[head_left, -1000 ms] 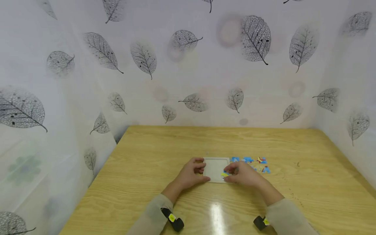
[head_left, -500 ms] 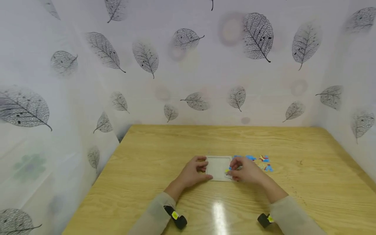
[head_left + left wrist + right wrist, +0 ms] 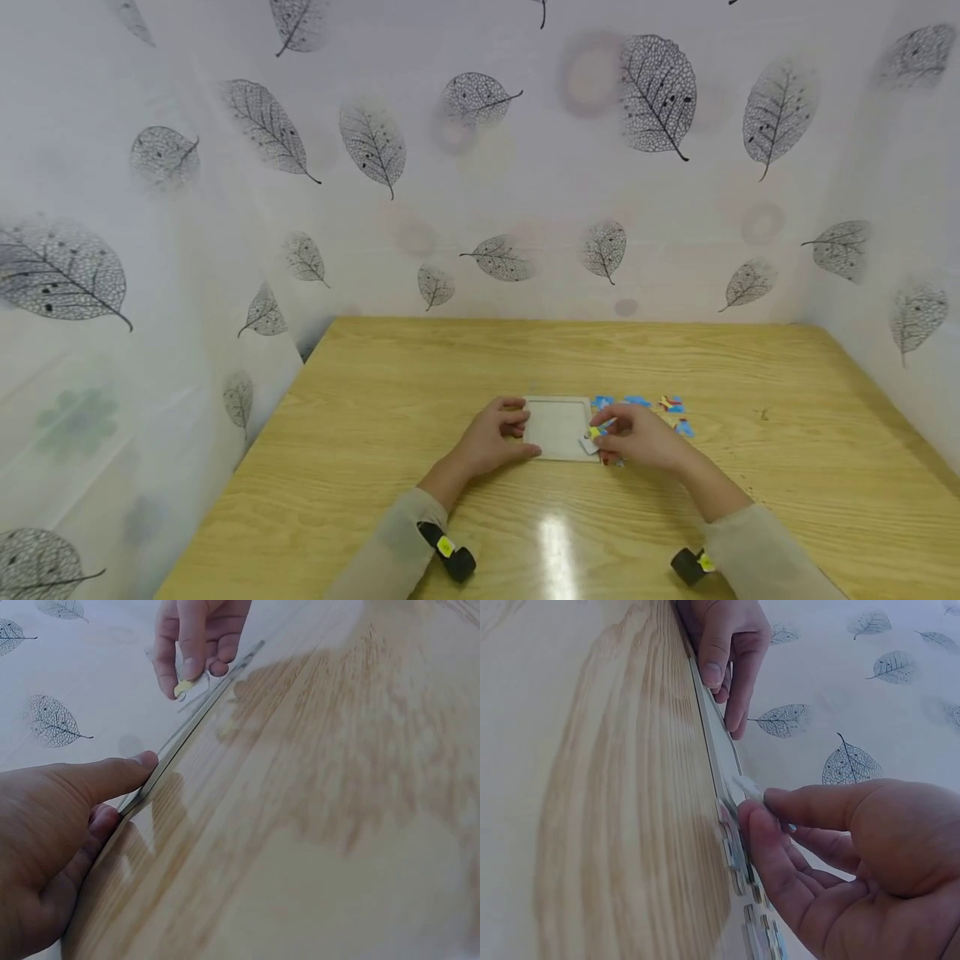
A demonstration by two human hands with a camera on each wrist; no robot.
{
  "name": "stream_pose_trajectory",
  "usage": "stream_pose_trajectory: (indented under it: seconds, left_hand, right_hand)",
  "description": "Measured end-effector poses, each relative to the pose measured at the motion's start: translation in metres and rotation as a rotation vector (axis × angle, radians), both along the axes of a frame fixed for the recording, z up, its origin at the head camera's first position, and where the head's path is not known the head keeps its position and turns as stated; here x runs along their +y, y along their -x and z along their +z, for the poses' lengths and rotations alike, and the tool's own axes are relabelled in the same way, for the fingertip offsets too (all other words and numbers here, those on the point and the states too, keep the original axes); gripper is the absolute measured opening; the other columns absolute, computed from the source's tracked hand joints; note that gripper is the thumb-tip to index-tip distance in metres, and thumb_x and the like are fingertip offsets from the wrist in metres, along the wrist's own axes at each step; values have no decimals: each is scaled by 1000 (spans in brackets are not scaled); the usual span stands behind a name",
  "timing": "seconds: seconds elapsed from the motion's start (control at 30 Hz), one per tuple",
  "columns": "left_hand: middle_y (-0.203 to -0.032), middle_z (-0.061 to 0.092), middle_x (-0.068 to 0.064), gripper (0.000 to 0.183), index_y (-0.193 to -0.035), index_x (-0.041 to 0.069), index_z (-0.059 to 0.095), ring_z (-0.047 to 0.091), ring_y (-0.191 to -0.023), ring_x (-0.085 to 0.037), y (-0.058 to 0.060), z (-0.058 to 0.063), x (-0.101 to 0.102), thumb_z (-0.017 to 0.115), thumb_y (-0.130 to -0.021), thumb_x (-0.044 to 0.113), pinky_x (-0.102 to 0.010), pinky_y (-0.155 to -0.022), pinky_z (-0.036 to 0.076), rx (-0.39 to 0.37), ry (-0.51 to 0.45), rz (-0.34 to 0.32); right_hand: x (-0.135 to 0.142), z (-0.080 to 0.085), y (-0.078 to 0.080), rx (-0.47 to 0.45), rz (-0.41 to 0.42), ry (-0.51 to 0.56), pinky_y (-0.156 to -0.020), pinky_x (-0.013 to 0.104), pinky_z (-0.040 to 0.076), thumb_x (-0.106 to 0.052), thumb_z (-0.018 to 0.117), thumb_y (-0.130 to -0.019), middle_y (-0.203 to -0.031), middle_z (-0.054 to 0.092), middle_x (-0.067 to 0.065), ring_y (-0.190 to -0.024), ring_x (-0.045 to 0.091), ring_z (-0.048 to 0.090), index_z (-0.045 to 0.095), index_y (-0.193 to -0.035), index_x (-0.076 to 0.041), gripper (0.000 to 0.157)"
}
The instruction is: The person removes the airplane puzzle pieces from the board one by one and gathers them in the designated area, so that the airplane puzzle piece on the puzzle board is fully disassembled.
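Note:
A square, cream puzzle tray (image 3: pixel 557 427) with a raised rim lies flat on the table. My left hand (image 3: pixel 492 438) holds its left side, thumb at the near corner and fingers along the rim. Over the tray's right edge, my right hand (image 3: pixel 643 437) pinches a jigsaw piece (image 3: pixel 592 439) between thumb and fingertips. That piece shows yellow and white and is tilted; in the left wrist view the puzzle piece (image 3: pixel 192 688) appears just above the rim. Several loose blue, red and yellow pieces (image 3: pixel 637 401) lie right of the tray, some hidden behind the right hand.
The wooden table (image 3: pixel 420 358) is bordered at the back and sides by pale leaf-printed sheeting (image 3: pixel 525 192). Black devices, such as the left wrist camera (image 3: pixel 453 562), are strapped at both sleeves. In the right wrist view, loose pieces (image 3: pixel 757 937) line up beyond the tray's end.
My right hand has drawn the yellow piece from the tray's lower right corner up and rightward, tilting it. Red pieces now show beneath that hand. The left hand keeps its place on the tray.

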State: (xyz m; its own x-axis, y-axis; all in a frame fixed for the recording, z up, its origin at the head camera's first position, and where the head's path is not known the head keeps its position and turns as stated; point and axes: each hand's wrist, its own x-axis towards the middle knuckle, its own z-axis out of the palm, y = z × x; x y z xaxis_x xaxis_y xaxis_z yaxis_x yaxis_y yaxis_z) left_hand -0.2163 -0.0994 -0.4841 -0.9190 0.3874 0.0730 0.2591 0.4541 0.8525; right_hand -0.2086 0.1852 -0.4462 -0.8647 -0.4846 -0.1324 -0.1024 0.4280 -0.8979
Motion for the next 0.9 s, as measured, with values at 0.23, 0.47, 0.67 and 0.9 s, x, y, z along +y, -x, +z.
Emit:
stream_pose_trajectory:
  seconds: [0.23, 0.47, 0.67, 0.9]
  left_hand:
    - [-142, 51, -10, 59, -130, -4, 63, 61, -106, -17, 1, 0, -1, 85, -80, 19, -24, -91, 53, -7, -12, -2]
    - [-143, 50, -10, 62, -130, -6, 62, 61, -106, -17, 0, -2, -2, 86, -80, 19, -24, -90, 53, -1, -2, 0]
    - [-143, 50, -9, 61, -130, -5, 62, 61, -107, -17, 0, 0, -3, 86, -80, 20, -24, -91, 53, 5, 2, 5]
    - [-144, 50, -8, 61, -131, -4, 62, 61, -107, -16, -1, 0, -1, 86, -80, 20, -23, -91, 53, -3, -4, 1]
  right_hand:
    - [15, -3, -3, -66, -51, 66, -74, 30, 61, -13, 71, -93, -100, 69, 16, -86, 21, 71, 56, -124, 11, 41]
    - [28, -4, -7, -98, -101, 93, -78, 30, 61, -12, 73, -91, -100, 65, 14, -87, 15, 68, 54, -123, 15, 45]
    - [43, -1, -9, -101, -115, 94, -79, 32, 61, -13, 73, -91, -102, 67, 15, -88, 15, 69, 55, -121, 15, 45]
    - [74, 1, -11, -132, -118, 82, -80, 34, 61, -15, 71, -93, -102, 64, 13, -90, 17, 68, 50, -122, 16, 47]
